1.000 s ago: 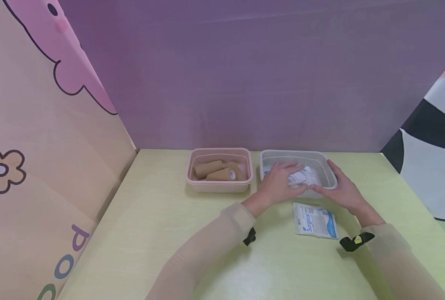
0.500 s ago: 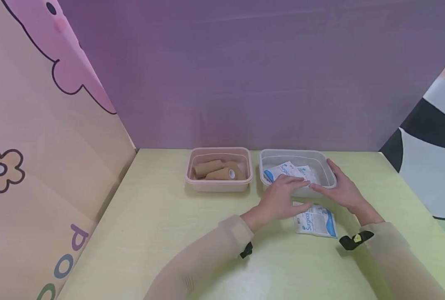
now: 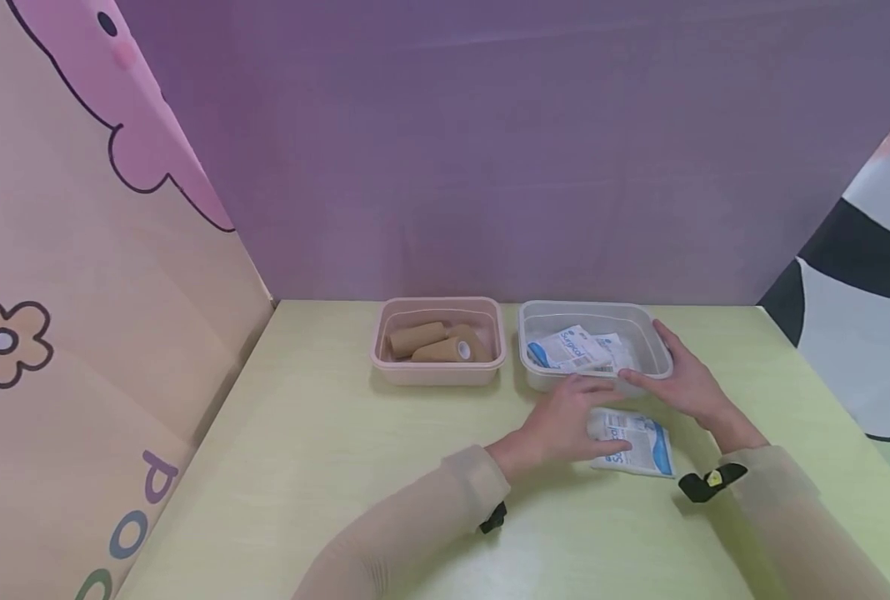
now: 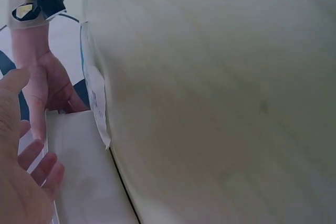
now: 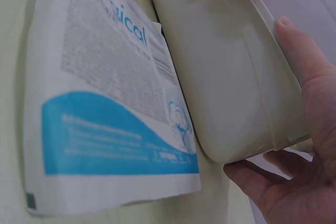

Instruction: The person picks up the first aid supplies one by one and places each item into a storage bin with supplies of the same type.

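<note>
A white plastic bin (image 3: 542,382) stands at the back of the table, holding surgical packets (image 3: 567,347). My right hand (image 3: 681,382) grips its right end, thumb at the front rim and fingers along the side; the right wrist view shows this grip (image 5: 320,98). One more white-and-blue packet (image 3: 646,446), printed "Surgical", lies flat on the table in front of the bin. My left hand (image 3: 561,421) hovers near the packet's left edge with fingers extended and thumb spread, holding nothing. It partly covers the packet in the head view.
Left of the white bin stands a pink bin (image 3: 437,376) with several tan bandage rolls (image 3: 418,337). A purple backdrop (image 3: 490,167) rises behind both bins. Printed panels flank the pale table (image 3: 325,467) at left and right.
My left hand has drawn back out of the white bin toward me, down to the packet on the table. The packets inside now show. My right hand stays on the bin.
</note>
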`<state>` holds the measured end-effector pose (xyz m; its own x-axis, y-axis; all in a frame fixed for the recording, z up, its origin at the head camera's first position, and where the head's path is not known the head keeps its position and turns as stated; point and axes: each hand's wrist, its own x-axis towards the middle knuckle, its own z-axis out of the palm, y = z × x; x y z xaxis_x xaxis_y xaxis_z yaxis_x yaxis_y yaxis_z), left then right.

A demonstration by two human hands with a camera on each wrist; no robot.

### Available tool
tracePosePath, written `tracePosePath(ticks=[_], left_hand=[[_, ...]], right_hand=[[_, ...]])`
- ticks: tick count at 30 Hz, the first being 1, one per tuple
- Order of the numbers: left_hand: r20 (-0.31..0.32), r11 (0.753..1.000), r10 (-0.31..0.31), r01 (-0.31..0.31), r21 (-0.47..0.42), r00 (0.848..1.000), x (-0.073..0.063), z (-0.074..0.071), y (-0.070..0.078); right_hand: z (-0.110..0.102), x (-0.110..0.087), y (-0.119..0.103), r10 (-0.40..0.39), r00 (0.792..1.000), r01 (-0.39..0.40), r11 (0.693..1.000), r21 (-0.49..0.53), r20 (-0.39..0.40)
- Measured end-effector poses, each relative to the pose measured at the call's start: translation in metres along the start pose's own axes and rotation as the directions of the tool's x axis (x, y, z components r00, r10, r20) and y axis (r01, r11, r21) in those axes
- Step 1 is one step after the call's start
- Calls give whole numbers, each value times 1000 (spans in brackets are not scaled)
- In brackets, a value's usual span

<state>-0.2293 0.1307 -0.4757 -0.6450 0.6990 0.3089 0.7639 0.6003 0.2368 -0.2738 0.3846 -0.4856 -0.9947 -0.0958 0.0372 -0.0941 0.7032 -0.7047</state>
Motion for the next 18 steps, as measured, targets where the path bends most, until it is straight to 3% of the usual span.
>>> tracePosePath(ticks=[8,18], left_hand=[[85,999,33,-34,9,996,2,10,5],[216,999,0,-9,42,976,1,18,10]], right_hand=[[-2,0,1,0,1000,0,1000,6,-3],[-1,-1,-1,17,1000,-16,1000,-19,6]])
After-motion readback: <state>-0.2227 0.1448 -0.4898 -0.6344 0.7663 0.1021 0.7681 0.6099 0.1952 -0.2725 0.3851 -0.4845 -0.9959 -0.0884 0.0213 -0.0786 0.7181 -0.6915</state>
